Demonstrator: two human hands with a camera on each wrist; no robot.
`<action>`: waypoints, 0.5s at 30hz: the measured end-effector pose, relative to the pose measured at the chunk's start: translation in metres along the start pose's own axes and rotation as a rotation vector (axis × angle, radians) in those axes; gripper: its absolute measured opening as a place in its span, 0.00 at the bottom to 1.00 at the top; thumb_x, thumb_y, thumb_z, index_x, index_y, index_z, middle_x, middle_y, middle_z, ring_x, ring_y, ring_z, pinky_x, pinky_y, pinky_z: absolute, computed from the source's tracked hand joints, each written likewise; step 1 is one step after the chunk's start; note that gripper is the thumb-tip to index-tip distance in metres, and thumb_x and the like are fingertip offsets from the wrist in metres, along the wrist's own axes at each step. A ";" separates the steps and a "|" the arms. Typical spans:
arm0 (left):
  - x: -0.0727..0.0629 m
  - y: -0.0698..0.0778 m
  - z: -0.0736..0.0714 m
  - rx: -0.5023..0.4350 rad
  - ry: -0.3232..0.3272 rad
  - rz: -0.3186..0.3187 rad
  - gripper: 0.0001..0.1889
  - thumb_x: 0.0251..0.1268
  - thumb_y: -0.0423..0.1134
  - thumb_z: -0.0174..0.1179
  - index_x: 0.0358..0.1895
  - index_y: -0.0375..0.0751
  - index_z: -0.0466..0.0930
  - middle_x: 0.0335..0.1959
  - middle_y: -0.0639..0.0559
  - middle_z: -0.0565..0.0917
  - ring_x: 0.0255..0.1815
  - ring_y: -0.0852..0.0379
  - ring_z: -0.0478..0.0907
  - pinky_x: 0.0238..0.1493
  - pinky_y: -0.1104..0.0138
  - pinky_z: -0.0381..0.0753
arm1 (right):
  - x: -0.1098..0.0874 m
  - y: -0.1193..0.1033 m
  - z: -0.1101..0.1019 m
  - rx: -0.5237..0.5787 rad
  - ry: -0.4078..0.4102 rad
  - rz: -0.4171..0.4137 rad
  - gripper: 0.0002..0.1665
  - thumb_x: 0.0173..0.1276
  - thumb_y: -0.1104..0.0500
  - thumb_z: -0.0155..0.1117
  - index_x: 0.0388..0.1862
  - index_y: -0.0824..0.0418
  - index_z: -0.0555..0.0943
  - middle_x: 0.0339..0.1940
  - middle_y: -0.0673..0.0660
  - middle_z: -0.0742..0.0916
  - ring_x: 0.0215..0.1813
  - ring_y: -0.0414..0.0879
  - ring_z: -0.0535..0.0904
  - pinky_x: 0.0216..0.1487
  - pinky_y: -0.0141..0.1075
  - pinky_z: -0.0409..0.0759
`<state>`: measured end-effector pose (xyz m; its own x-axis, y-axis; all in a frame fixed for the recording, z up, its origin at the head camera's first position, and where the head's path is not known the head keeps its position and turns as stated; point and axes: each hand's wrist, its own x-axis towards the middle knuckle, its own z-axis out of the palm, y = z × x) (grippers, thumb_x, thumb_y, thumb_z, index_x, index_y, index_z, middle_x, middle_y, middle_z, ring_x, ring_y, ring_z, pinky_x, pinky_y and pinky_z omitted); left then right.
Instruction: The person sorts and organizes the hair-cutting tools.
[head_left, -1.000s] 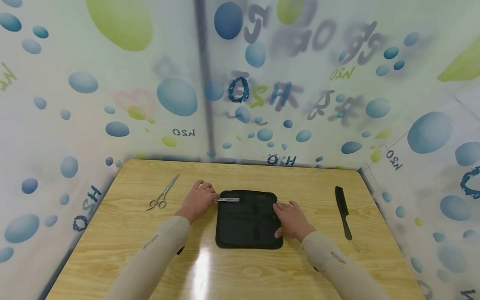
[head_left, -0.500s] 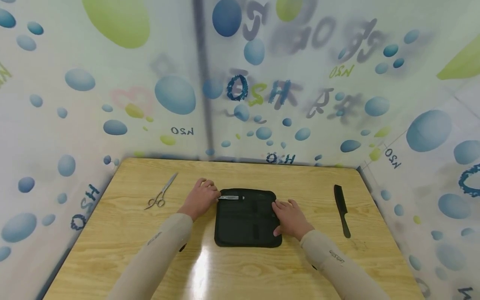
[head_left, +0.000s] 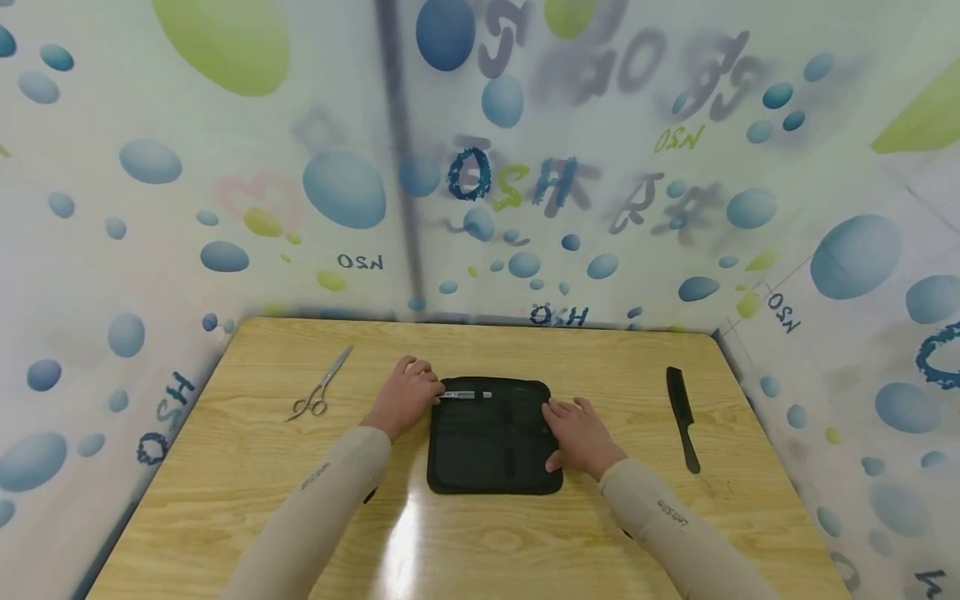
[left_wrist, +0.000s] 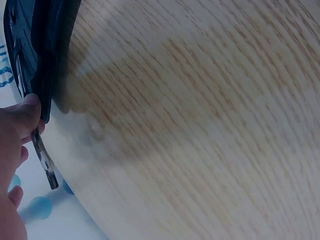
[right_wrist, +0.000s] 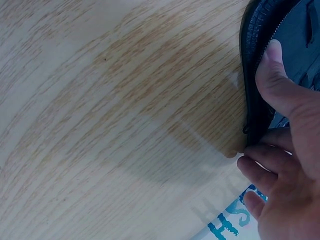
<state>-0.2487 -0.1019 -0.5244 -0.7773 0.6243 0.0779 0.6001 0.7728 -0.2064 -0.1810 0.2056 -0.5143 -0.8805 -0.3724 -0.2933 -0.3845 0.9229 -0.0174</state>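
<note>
A black zip case lies open and flat at the middle of the table. At its far left corner my left hand pinches a slim silver metal tool between thumb and fingers. The tool lies across the case's top, passing under a dark loop, with its tip showing beyond. Its narrow dark-tipped other end sticks out past the fingers in the left wrist view. My right hand holds the case's right rim, thumb over the zipper edge and fingers curled along the side.
Silver scissors lie to the left on the wooden table. A black comb with a handle lies at the right. A patterned wall stands right behind the table's far edge.
My left hand has slid the silver tool slightly rightward, so its tip now comes out past the dark loop. The right hand stays at the case's rim.
</note>
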 end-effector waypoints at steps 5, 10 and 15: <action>0.002 0.000 -0.001 -0.018 0.004 0.001 0.07 0.63 0.47 0.64 0.40 0.55 0.87 0.42 0.59 0.88 0.55 0.55 0.76 0.70 0.52 0.65 | 0.000 -0.001 -0.001 0.003 -0.009 0.000 0.58 0.49 0.37 0.75 0.72 0.65 0.66 0.74 0.61 0.71 0.74 0.54 0.66 0.76 0.54 0.53; 0.005 0.000 -0.003 -0.012 0.005 0.009 0.06 0.64 0.47 0.63 0.40 0.54 0.87 0.41 0.59 0.88 0.54 0.55 0.76 0.70 0.52 0.64 | 0.001 -0.001 -0.001 0.000 -0.015 0.002 0.58 0.49 0.37 0.75 0.72 0.65 0.66 0.74 0.61 0.71 0.74 0.54 0.66 0.76 0.54 0.53; 0.007 0.000 -0.006 0.011 -0.020 0.020 0.07 0.65 0.48 0.62 0.41 0.55 0.87 0.42 0.59 0.88 0.55 0.55 0.76 0.70 0.52 0.65 | 0.001 -0.001 0.000 -0.002 -0.004 -0.002 0.58 0.48 0.37 0.75 0.72 0.65 0.67 0.73 0.61 0.71 0.74 0.54 0.67 0.76 0.53 0.54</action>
<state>-0.2531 -0.0967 -0.5184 -0.7690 0.6369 0.0538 0.6134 0.7590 -0.2182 -0.1820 0.2046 -0.5143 -0.8785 -0.3739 -0.2972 -0.3869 0.9220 -0.0163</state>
